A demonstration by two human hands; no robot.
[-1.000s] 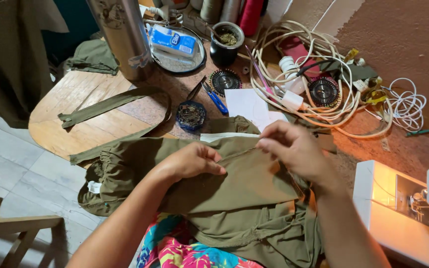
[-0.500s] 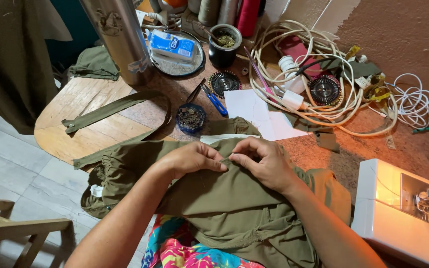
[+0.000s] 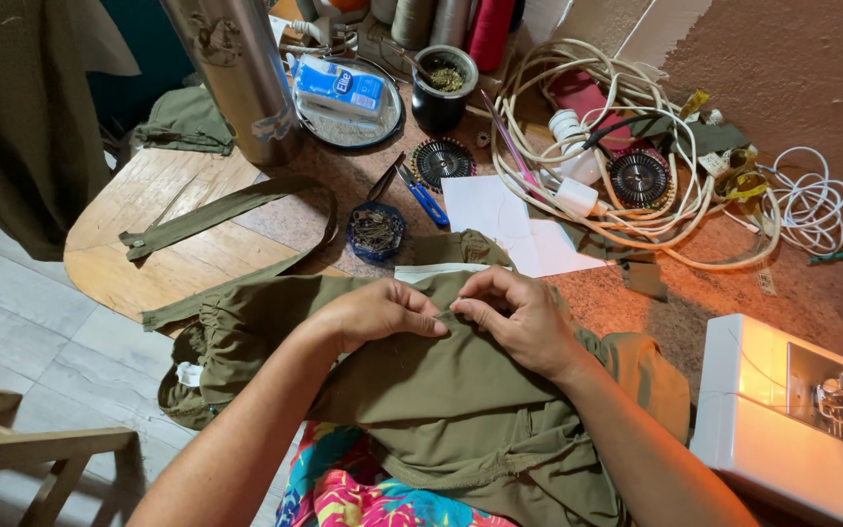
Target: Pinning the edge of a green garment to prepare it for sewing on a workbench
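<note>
Seen from above, a person's two hands meet on an olive-green garment (image 3: 461,390) that is draped over the near edge of the surface (image 3: 148,263) and down into the lap. The left hand (image 3: 378,312) is curled, its fingers closed and pinching a fold of the cloth; the right hand (image 3: 519,317) is likewise closed, its fingertips pinching the same fold where the two hands touch. It looks like the pinning or seam-folding step of a sewing job, and the next move would call for a steady pinch on the fold and a pin from the small blue pin bowl (image 3: 376,231) just beyond the garment. One loose olive strap (image 3: 217,215) lies toward the left edge of the surface. Two round black pin wheels (image 3: 444,162) sit further back, one of them inside a tangle of cream cable (image 3: 626,195). One blue-handled pair of snips (image 3: 421,195) lies beside the bowl, next to two white paper sheets (image 3: 500,220). One tall steel flask (image 3: 236,78) stands at the far left, one dark cup (image 3: 444,86) of herbs behind. One white sewing machine (image 3: 792,420) sits at the right edge.
</note>
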